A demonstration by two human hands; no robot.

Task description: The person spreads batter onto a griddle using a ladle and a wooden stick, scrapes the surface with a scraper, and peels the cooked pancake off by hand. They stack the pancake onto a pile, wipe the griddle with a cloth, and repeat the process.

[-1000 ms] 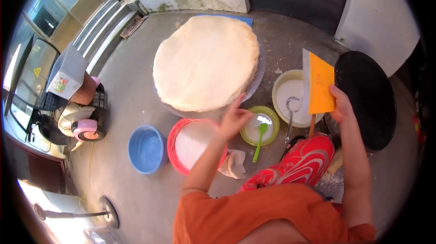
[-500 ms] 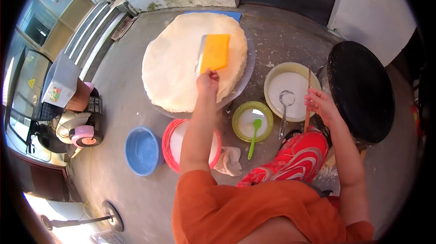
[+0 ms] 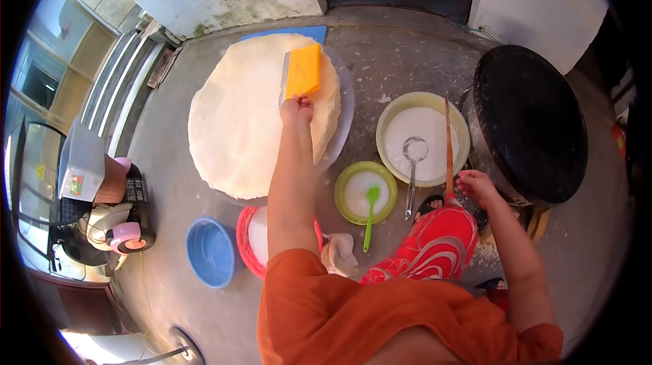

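Note:
My left hand point(image 3: 297, 108) is closed on the edge of a scraper with a wide yellow handle point(image 3: 303, 71). The scraper lies over the right part of a large, round, pale stack of thin flatbread-like sheets point(image 3: 238, 114). My right hand point(image 3: 477, 187), fingers loosely curled, is just right of a thin wooden stick point(image 3: 448, 148), with nothing visible in it. The stick leans across the right side of a cream bowl point(image 3: 424, 175) of white batter, its lower end by my knee. A metal ladle point(image 3: 411, 181) rests in that bowl.
A green bowl point(image 3: 346, 214) with a green brush point(image 3: 371, 215) stands nearer me. Left of it are a red basin point(image 3: 246, 256) of white contents and a blue basin point(image 3: 210, 253). A round black griddle point(image 3: 533, 124) stands at right. A parked scooter point(image 3: 115, 229) is at far left.
The view has shifted, so the stack and bowls sit further left. My right hand has come off the stick and lowered beside it. The scraper stays in my left hand over the stack.

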